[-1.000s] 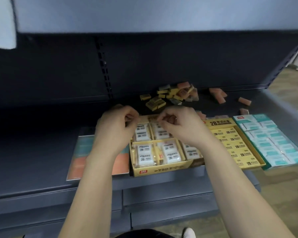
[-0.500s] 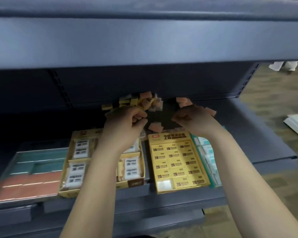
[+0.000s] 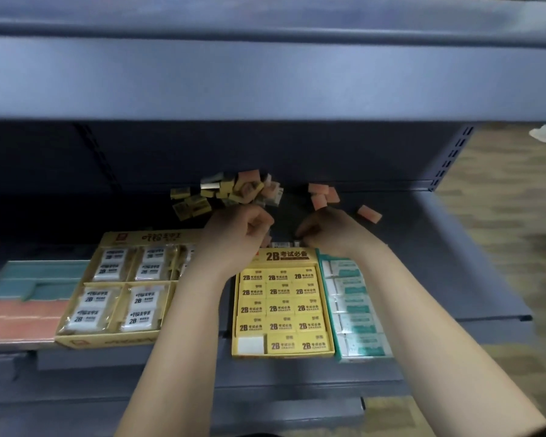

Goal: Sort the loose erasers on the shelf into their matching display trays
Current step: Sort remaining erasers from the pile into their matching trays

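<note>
A heap of loose yellow, grey and pink erasers (image 3: 234, 190) lies at the back of the dark shelf (image 3: 438, 263), with a few pink erasers (image 3: 322, 193) to its right. My left hand (image 3: 234, 238) and my right hand (image 3: 331, 234) hover just in front of the heap, both with curled fingers. A pink eraser (image 3: 267, 240) peeks out under my left fingers. Small pale erasers (image 3: 279, 245) lie by my right fingertips. Whether either hand holds one is hidden. Below sit the yellow 2B tray (image 3: 284, 257) and the wrapped white eraser tray (image 3: 145, 238).
A teal-sleeved eraser tray (image 3: 320, 263) sits right of the 2B tray. A teal and pink tray (image 3: 29, 294) is at far left. One pink eraser (image 3: 369, 213) lies apart on the right. The upper shelf's edge (image 3: 265, 74) overhangs close above.
Both hands left the wrapped eraser tray and moved back to the loose heap. My view shifted right and up, so the upper shelf now fills the top.
</note>
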Demonstrator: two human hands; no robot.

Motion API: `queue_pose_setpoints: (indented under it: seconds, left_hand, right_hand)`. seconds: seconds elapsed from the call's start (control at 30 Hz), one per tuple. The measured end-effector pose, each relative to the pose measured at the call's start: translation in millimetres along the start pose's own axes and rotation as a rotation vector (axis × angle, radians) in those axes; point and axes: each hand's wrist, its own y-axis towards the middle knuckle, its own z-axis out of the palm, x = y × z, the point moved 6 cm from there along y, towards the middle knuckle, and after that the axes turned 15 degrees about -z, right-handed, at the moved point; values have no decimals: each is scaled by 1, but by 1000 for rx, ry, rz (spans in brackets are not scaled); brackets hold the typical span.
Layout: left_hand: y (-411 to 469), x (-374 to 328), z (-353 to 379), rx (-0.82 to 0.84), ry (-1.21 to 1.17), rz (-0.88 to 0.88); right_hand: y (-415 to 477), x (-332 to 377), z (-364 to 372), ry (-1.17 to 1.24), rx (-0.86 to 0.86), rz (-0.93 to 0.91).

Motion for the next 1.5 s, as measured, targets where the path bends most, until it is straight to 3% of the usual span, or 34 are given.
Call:
queue_pose_setpoints:
  seconds: [0.37, 0.53, 0.8, 0.97, 1.2, 1.5]
  left_hand:
    - [28, -11, 45, 75, 245, -45]
    - [34, -13, 51, 62, 307, -60]
    - [39, -17, 56, 96, 340, -79]
    - [37, -17, 52, 79, 215, -66]
    - [24, -26, 24, -17, -83, 37]
    - [11, 14, -31, -29, -134, 10]
  right_hand:
    - [-10, -10, -19, -26, -162, -30]
    - [-25, -21, -29, 109, -255, -49]
    - [-30, -28, -32, 157, -268, -34]
    - [-29, -28, -32, 316, -320, -8]
    - [-35, -18, -23, 559, -253, -10]
    - [-20, 35, -4, 600, -288, -121]
